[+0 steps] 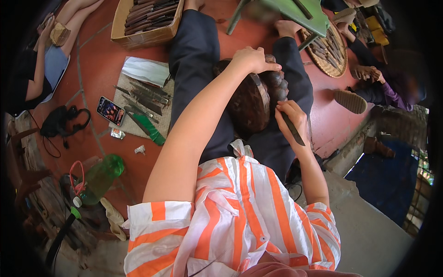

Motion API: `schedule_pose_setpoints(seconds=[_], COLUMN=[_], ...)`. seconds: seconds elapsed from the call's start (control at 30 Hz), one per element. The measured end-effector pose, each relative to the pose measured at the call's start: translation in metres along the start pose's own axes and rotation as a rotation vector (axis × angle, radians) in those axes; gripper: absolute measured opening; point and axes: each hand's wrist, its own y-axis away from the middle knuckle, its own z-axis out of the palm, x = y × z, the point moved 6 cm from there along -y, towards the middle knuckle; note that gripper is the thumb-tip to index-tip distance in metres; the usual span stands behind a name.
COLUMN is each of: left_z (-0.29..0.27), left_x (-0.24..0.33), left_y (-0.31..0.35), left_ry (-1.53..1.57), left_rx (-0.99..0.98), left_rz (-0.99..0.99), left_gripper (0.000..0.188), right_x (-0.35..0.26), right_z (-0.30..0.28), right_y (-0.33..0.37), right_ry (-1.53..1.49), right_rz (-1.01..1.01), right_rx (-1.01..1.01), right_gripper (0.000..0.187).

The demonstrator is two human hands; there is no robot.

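A dark brown carved wooden piece [249, 106] rests on my lap, between my legs in dark trousers [194, 60]. My left hand [253, 60] grips its top edge, the arm stretched out across the picture. My right hand [290, 115] is closed on a dark chisel-like blade [293, 130], held against the right side of the wood, where rounded carved lumps [278, 83] show. My orange and white striped shirt fills the lower middle.
A cloth with several carving tools [143, 99], a phone [110, 111] and a green bottle [100, 177] lie on the red floor at left. A cardboard box of tools [146, 21] stands behind. A woven tray [328, 48], a green stool [295, 13] and other seated persons [386, 83] are nearby.
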Motion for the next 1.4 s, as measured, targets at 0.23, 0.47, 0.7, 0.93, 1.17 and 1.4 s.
schedule_pose_setpoints(seconds=[0.23,0.47,0.7,0.93,1.17,1.4], left_z=[0.001,-0.001,0.003,-0.002,0.002,0.001], left_x=[0.001,0.0,-0.003,0.002,-0.001,-0.001], left_y=[-0.002,0.0,-0.004,-0.001,-0.004,-0.002], left_ry=[-0.007,0.008,-0.013,-0.02,-0.014,-0.005], left_rx=[0.011,-0.015,-0.008,-0.048,0.016,-0.003], left_rz=[-0.007,0.009,0.025,0.025,-0.012,-0.013], left_gripper=[0.101,0.106,0.107,0.107,0.103,0.102], right_x=[-0.004,-0.014,-0.009,-0.007,-0.008,-0.013], right_z=[0.005,0.0,-0.005,-0.002,0.003,-0.003], right_y=[-0.014,-0.022,-0.005,-0.014,-0.023,-0.022], right_ry=[-0.022,0.022,0.055,0.004,-0.052,0.023], right_rz=[-0.029,-0.038,-0.01,-0.001,-0.04,0.043], right_rx=[0.046,0.016,-0.067,-0.002,-0.001,-0.091], right_gripper=[0.007,0.006,0.006,0.007,0.007,0.005])
